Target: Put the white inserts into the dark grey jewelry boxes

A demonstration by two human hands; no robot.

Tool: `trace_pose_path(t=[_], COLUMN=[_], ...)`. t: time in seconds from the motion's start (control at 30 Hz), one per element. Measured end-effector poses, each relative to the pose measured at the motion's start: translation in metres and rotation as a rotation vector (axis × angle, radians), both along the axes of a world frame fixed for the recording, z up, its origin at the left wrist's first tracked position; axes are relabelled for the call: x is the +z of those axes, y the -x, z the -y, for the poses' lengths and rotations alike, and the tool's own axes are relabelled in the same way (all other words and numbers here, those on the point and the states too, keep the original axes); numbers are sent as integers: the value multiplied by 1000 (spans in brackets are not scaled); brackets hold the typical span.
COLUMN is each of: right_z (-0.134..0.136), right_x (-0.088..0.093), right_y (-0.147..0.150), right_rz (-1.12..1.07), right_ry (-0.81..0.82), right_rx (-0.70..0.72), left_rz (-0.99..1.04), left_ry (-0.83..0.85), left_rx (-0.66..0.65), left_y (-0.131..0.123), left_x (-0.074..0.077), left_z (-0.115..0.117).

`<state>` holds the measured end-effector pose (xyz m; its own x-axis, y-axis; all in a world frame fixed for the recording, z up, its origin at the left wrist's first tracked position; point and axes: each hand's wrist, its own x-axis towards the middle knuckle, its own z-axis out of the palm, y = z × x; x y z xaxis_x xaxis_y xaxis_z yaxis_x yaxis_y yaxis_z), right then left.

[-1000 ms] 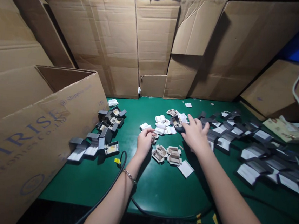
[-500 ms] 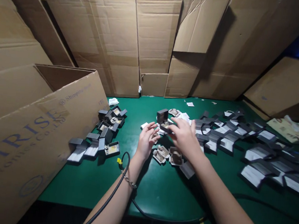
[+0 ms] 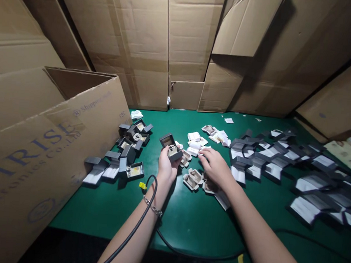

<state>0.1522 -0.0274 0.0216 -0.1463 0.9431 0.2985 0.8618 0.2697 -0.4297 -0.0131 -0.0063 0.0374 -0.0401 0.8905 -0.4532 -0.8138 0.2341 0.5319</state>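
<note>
My left hand (image 3: 166, 168) holds a small dark hinged box (image 3: 173, 150) with its lid raised. Inside the box are a pale insert and small dark pieces, too small to name. To the right, my right hand (image 3: 217, 166) reaches over the table with its fingers apart, the fingertips at the edge of a pile of folded white papers (image 3: 195, 143). Whether they touch a paper cannot be made out. Below the papers lie unfolded small cartons (image 3: 193, 179), grey-brown inside, one of them partly under my right hand.
Several open dark boxes (image 3: 135, 170) stand on the left beside a large cardboard carton (image 3: 78, 138). Many more with white inserts (image 3: 304, 210) cover the right of the green table (image 3: 185, 227). A black cable (image 3: 135, 227) crosses my left forearm. Cardboard sheets (image 3: 194, 30) wall the back.
The dark box has passed from my right hand to my left hand. My right hand has moved down to the white papers. The view has shifted slightly.
</note>
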Motion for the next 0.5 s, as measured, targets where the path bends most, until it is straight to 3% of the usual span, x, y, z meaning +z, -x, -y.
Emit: trace_pose_path(t=[0.1, 0.23, 0.37, 0.5], right_z=[-7, -8, -7, -7], right_x=[-7, -9, -10, -11], right_y=[-10, -8, -5, -12], right_rz=[100, 153, 103, -40], right_ry=[183, 264, 242, 94], right_rx=[-97, -165, -206, -290], left_rz=[65, 87, 66, 42], left_ry=[71, 86, 67, -27], left_rx=[-16, -36, -45, -122], left_y=[3, 6, 6, 4], left_x=[1, 2, 2, 0], left_z=[-1, -2, -1, -2])
